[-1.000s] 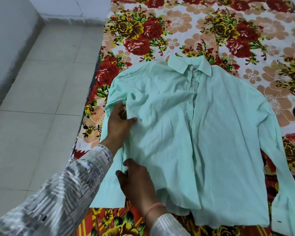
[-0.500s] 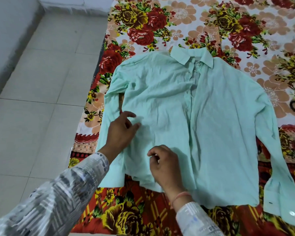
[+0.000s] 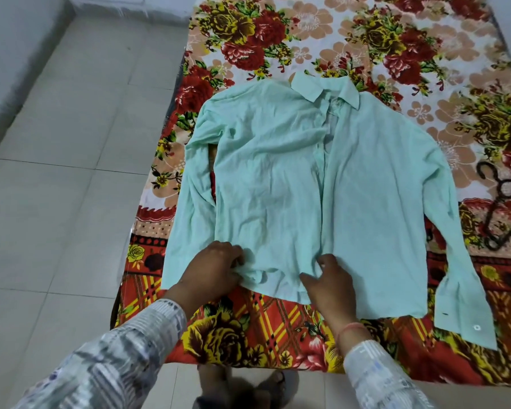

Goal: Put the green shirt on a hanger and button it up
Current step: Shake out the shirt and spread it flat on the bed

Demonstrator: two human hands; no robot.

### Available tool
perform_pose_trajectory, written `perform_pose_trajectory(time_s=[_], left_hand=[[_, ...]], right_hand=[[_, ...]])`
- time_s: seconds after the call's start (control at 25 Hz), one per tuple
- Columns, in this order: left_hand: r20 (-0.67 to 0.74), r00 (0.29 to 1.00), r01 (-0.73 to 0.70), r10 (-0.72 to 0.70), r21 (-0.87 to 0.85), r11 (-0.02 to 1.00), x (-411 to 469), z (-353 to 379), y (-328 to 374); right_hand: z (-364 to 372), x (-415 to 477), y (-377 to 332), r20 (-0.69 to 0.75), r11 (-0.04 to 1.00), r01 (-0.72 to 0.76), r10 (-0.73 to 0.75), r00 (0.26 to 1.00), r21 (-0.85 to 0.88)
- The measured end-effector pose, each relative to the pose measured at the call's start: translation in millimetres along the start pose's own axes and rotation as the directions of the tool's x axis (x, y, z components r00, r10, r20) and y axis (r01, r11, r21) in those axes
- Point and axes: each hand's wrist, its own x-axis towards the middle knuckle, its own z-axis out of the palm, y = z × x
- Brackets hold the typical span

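a: where's the green shirt (image 3: pixel 278 187)?
b: flat on the floral bedspread (image 3: pixel 307 39), front up, collar at the far end. the hanger (image 3: pixel 499 208) lies well apart to its right.
a: hands?
b: both at the near hem. left hand (image 3: pixel 213 270) has its fingers curled, bunching cloth. right hand (image 3: pixel 328 284) has thumb and forefinger spread on the hem; pinching or not, cannot tell.
a: step?
b: probably still laying the shirt out. next calls for fetching the hanger and working it into the shoulders.

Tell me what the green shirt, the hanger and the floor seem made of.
The green shirt looks like thin matte woven cloth, maybe cotton: soft creases. The hanger: dark plastic or coated metal, too small to tell. The floor: pale smooth tiles, grout lines.
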Motion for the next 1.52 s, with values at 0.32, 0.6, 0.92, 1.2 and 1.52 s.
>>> perform_pose_trajectory(time_s=[0.32,0.6,0.92,1.2,1.52], left_hand=[[-0.113,0.987,-0.124,0.112,-0.107,0.987,-20,-30,-24],[0.134,0.947,-0.321,0.292,0.359,0.876,-35,-33,-47],[0.199,0.979,0.006,-0.044,0.185,0.983,-3,-47,16],[-0.146,0.986,0.027,-0.080,-0.339,0.941,54,17,130],[0.122,0.940,0.342,-0.319,-0.309,0.887,88,47,112]], right_hand=[[-21,5,-9,0.432,0.036,-0.440,0.130,0.892,0.897],[15,-39,10,0.012,0.932,-0.121,0.124,0.992,0.340],[-7,-38,19,0.205,0.961,0.269,-0.275,0.939,0.055],[-30,-7,16,-0.187,0.979,0.201,-0.189,0.964,0.045],[-53,40,45,0.289,0.901,-0.208,0.098,0.952,0.380]])
